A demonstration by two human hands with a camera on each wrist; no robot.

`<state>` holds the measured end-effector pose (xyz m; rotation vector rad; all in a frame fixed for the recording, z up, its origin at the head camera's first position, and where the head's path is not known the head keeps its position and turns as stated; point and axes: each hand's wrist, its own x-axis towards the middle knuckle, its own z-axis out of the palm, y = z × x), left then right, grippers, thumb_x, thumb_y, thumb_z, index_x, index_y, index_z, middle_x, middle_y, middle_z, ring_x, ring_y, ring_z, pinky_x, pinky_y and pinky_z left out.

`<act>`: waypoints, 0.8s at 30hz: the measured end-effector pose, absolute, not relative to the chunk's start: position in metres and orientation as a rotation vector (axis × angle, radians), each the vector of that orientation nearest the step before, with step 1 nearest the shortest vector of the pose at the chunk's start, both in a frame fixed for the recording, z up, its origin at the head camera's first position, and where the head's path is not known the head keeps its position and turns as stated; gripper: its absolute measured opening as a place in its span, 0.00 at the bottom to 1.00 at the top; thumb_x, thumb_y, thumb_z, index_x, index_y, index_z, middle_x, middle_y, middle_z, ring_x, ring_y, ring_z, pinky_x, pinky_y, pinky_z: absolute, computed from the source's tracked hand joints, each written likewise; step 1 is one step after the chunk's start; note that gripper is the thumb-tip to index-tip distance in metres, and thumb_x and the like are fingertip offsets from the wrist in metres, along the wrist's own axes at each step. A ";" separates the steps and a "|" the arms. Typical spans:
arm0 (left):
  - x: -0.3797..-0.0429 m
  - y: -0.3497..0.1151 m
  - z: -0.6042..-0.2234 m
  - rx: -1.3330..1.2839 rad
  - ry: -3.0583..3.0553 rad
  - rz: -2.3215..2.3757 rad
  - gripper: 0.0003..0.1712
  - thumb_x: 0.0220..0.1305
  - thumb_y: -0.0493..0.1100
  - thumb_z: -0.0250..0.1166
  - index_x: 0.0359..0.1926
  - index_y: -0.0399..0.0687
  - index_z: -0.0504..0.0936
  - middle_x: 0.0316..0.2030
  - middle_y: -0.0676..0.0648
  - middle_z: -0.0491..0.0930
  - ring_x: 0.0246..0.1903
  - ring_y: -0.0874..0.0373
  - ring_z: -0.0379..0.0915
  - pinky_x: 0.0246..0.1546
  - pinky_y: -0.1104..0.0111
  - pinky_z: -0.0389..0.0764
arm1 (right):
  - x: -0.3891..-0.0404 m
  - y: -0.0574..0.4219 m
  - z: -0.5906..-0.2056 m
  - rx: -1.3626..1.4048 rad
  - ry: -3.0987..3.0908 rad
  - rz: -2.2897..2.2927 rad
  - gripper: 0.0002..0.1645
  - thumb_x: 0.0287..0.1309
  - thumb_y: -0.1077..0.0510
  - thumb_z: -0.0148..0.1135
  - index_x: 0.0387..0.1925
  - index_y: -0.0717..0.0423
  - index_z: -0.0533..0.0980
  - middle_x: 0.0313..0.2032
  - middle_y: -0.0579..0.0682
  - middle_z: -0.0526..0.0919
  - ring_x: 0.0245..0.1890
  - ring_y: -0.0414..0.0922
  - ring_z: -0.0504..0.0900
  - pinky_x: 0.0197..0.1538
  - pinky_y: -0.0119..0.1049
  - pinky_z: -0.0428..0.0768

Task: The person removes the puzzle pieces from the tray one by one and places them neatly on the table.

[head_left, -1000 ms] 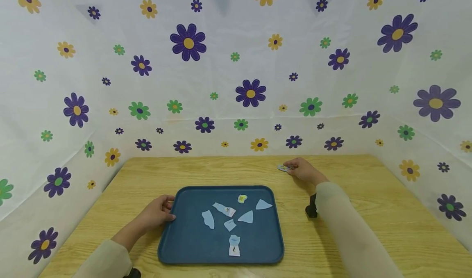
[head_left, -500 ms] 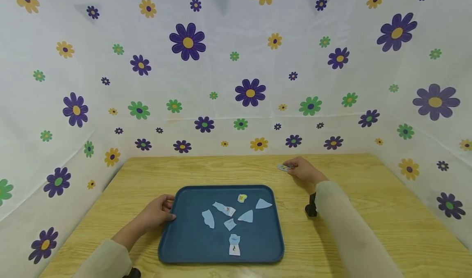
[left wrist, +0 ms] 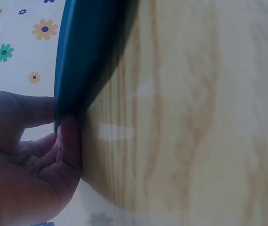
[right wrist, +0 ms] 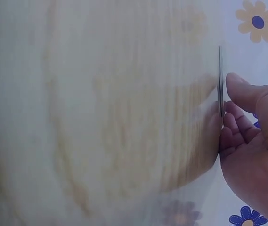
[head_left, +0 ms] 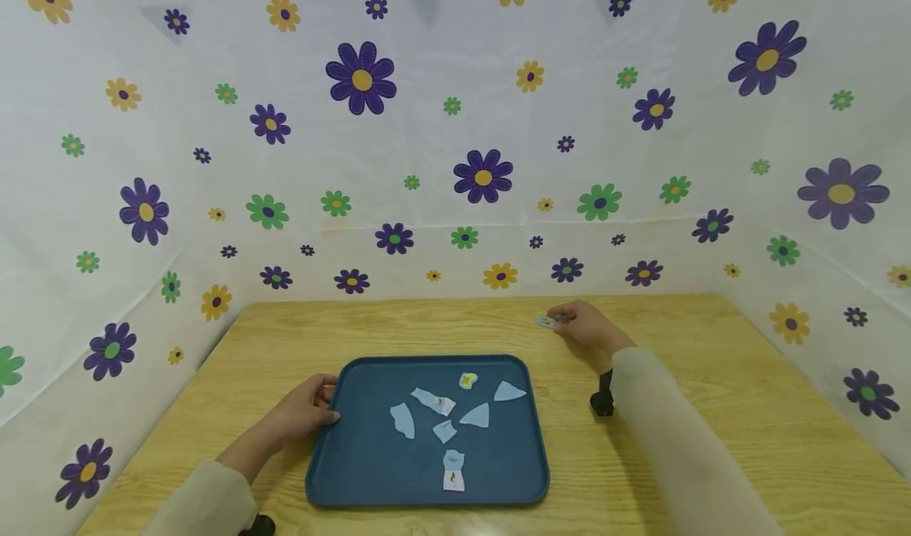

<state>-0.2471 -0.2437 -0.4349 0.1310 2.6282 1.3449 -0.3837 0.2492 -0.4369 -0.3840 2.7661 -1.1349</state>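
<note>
The thin flat piece (head_left: 543, 322) looks slender and pale blue-grey in the head view, with a hint of yellow; in the right wrist view it shows edge-on as a narrow dark line. It is near the table's back edge, beyond the tray's far right corner. The right hand (head_left: 587, 326) pinches it between thumb and curled fingers, leaving one end sticking out to the left. Whether the piece touches the table cannot be told. The right arm reaches forward in a pale sleeve (head_left: 686, 433), a black device (head_left: 602, 398) at the wrist.

The dark blue tray (head_left: 377, 473) is a rounded rectangle with a raised rim. The left hand (head_left: 302, 411) grips its left side, thumb at the rim, other fingers curled against the edge.

Seven loose pieces lie apart on it: a small yellow-centred scrap (head_left: 468, 381), two pale blue triangles (head_left: 475, 416), a curved blue piece (head_left: 402, 421), a squarish blue one (head_left: 444, 431), a long white-ended strip (head_left: 434, 402) and, nearest the person, a blue-and-white piece (head_left: 453, 471) with a small dark figure.

All this is on a wood-grain table (head_left: 441, 329) before a flower-print cloth (head_left: 427, 133).
</note>
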 end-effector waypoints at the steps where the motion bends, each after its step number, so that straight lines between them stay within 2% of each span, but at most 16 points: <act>1: -0.247 -0.243 -0.434 0.133 2.623 1.351 0.33 0.58 0.25 0.65 0.63 0.25 0.63 0.41 0.39 0.71 0.38 0.50 0.68 0.36 0.61 0.74 | -0.383 0.249 -0.436 -0.377 2.770 -1.133 0.23 0.67 0.64 0.55 0.62 0.67 0.70 0.61 0.69 0.69 0.60 0.63 0.68 0.61 0.57 0.65; 6: -0.247 -0.243 -0.434 0.139 2.613 1.364 0.32 0.58 0.25 0.64 0.63 0.24 0.63 0.40 0.39 0.70 0.37 0.50 0.67 0.36 0.61 0.73 | -0.379 0.249 -0.431 -0.349 2.758 -1.170 0.24 0.67 0.64 0.55 0.63 0.68 0.69 0.61 0.71 0.67 0.62 0.65 0.65 0.62 0.57 0.64; 13: -0.247 -0.244 -0.438 0.110 2.611 1.374 0.31 0.59 0.25 0.63 0.63 0.26 0.63 0.41 0.39 0.70 0.37 0.50 0.68 0.35 0.61 0.74 | -0.375 0.253 -0.429 -0.362 2.758 -1.189 0.25 0.69 0.62 0.55 0.64 0.67 0.69 0.60 0.71 0.67 0.58 0.64 0.68 0.57 0.55 0.70; 18: -0.248 -0.245 -0.440 0.100 2.603 1.395 0.30 0.59 0.25 0.62 0.63 0.26 0.64 0.41 0.39 0.71 0.38 0.49 0.69 0.35 0.61 0.74 | -0.372 0.256 -0.428 -0.380 2.766 -1.182 0.25 0.69 0.61 0.54 0.64 0.66 0.69 0.63 0.72 0.64 0.59 0.65 0.67 0.58 0.57 0.69; 24: -0.249 -0.246 -0.441 0.115 2.598 1.409 0.30 0.59 0.26 0.62 0.63 0.27 0.64 0.41 0.39 0.71 0.38 0.50 0.69 0.35 0.61 0.74 | -0.364 0.256 -0.427 -0.425 2.765 -1.162 0.23 0.69 0.61 0.55 0.62 0.65 0.71 0.60 0.70 0.69 0.57 0.64 0.70 0.58 0.56 0.69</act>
